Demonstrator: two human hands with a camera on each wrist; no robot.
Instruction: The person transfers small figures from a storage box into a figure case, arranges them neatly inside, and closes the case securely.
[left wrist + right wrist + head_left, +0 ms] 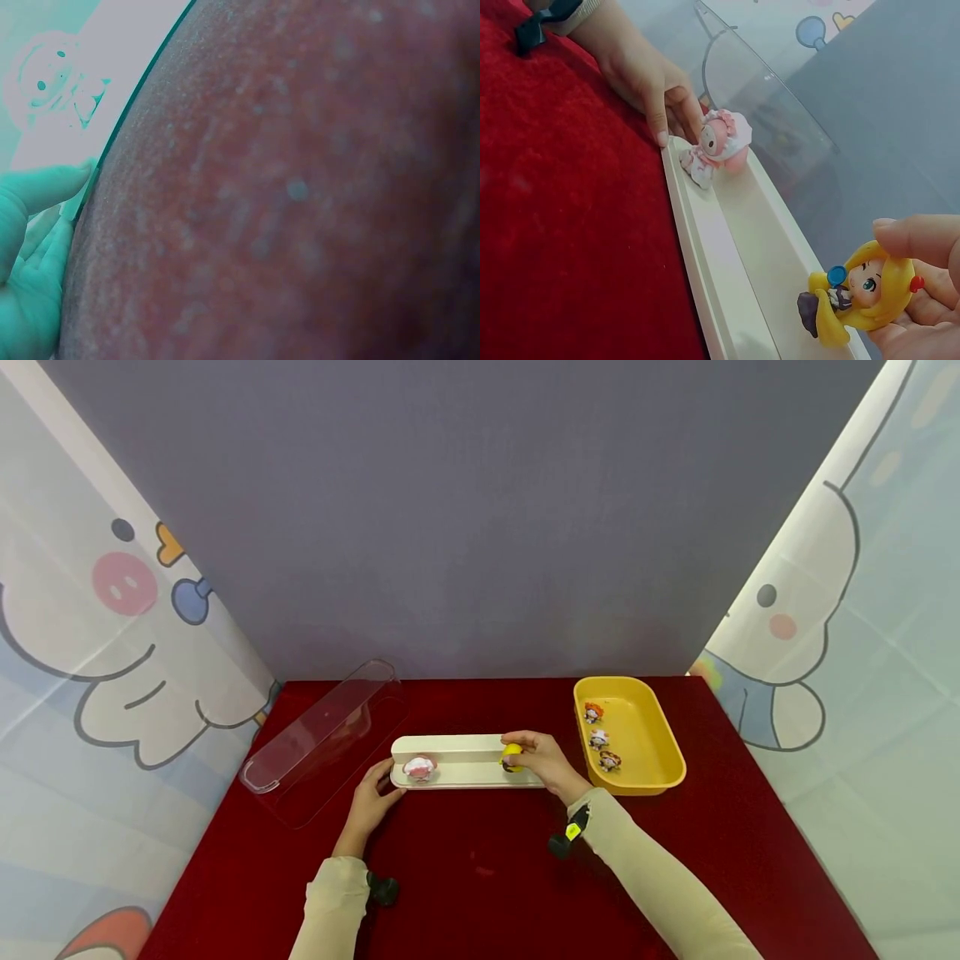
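Note:
A long cream stepped base (465,777) lies across the table. My left hand (370,802) grips its left end, thumb at the front corner and fingers round the far side. Near that end sits a pink and white figurine (721,142) in a frilly bonnet. Over the base's right part, my right hand (546,762) pinches a yellow-haired figurine (870,289) between thumb and fingers. This figurine has a blue round piece by its face and a dark lower part. The left wrist view shows the left thumb (52,186) at the base's edge, mostly filled by blurred red cloth.
To the right stands a yellow tray (637,739) with several small figurines along its left side. A clear plastic cover (322,727) lies slanted at the left. Red cloth (480,877) covers the table, with a grey wall (480,527) behind and printed curtains at both sides.

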